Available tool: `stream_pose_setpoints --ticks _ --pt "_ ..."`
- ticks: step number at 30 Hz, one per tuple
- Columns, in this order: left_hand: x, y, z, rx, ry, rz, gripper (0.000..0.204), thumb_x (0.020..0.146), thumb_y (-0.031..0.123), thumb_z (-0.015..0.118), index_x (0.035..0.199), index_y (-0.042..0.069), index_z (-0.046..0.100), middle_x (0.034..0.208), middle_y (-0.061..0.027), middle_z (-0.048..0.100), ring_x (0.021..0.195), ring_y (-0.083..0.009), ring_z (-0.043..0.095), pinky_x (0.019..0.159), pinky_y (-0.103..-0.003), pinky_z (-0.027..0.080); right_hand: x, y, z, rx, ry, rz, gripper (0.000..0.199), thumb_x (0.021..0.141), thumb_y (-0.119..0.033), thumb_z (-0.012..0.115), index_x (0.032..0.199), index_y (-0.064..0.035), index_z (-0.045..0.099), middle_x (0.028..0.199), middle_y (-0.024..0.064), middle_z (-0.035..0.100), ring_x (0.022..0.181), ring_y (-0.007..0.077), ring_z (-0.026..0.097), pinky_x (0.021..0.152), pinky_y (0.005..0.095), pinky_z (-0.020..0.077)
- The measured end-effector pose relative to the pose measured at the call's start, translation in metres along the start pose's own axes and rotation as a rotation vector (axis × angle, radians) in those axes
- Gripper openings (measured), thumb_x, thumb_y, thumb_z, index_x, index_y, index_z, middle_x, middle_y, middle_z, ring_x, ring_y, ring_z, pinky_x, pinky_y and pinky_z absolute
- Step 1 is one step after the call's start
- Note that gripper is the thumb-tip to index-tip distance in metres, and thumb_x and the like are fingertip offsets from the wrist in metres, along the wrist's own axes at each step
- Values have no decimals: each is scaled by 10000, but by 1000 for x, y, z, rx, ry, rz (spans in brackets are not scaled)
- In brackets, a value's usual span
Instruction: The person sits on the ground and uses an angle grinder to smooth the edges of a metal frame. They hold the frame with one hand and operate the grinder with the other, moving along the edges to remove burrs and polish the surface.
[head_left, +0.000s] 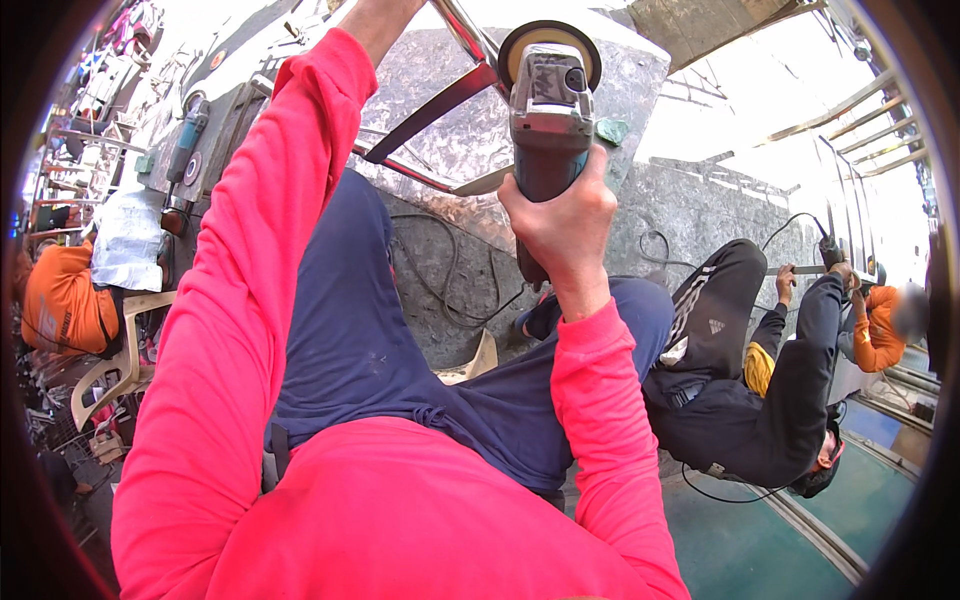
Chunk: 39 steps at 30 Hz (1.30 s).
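My right hand (570, 225) is wrapped round the body of an angle grinder (551, 120), which stands upright in the picture with its round disc (590, 50) at the far end. The disc's edge is close to a shiny metal tube frame (462, 25); I cannot tell whether they touch. A flat bar (430, 115) crosses that frame, dark at one end and glinting red at the other. My left arm stretches to the top edge, where only the wrist and part of my left hand (388, 18) show. Its fingers are cut off from view.
A scuffed grey sheet (440, 75) lies under the frame. Black cable (445, 290) loops across the floor. Left, another grinder (187, 140) rests near a person in orange (65, 300) and a plastic chair (130, 365). At right, a person in black (740, 420) handles a metal piece.
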<state>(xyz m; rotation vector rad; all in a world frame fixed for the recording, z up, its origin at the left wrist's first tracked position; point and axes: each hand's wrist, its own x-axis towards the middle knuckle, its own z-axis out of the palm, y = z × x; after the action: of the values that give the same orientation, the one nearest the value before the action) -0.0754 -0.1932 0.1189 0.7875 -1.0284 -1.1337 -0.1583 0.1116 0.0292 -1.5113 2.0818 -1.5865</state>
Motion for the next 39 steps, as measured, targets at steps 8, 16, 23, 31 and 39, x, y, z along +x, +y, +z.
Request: stream_pose_setpoints --ticks 8,16,23,31,39 --pt "-1 3 -3 35 -8 6 353 1026 332 655 845 30 634 539 -3 487 397 -139 454 361 -314 392 3 -1 2 7 0 -8 567 713 -215 802 1099 38 473 725 241 665 677 445 707 615 483 572" --pt "3 0 -6 24 14 1 354 1026 327 648 877 6 650 558 -25 519 406 -141 465 365 -310 398 3 -1 6 -5 2 -21 569 713 -213 801 1105 37 473 730 238 666 673 442 706 611 479 571" --pt "2 -1 -10 -12 3 21 367 1026 329 648 901 -17 663 568 -42 545 406 -143 472 365 -307 399 1 1 5 6 -10 -9 563 714 -214 799 1102 35 477 739 240 665 680 443 706 616 483 569" --pt "-3 2 -7 40 36 4 402 1012 350 670 767 36 611 538 -30 513 389 -148 462 359 -316 392 0 1 4 -7 -9 -20 559 714 -215 801 1099 30 479 755 239 670 684 442 708 618 481 570" --pt "-5 1 0 81 57 -35 434 1005 377 681 731 51 595 525 -19 483 385 -154 451 363 -329 387 1 1 4 0 6 -55 560 715 -213 807 1102 30 484 766 237 676 688 436 712 619 477 572"
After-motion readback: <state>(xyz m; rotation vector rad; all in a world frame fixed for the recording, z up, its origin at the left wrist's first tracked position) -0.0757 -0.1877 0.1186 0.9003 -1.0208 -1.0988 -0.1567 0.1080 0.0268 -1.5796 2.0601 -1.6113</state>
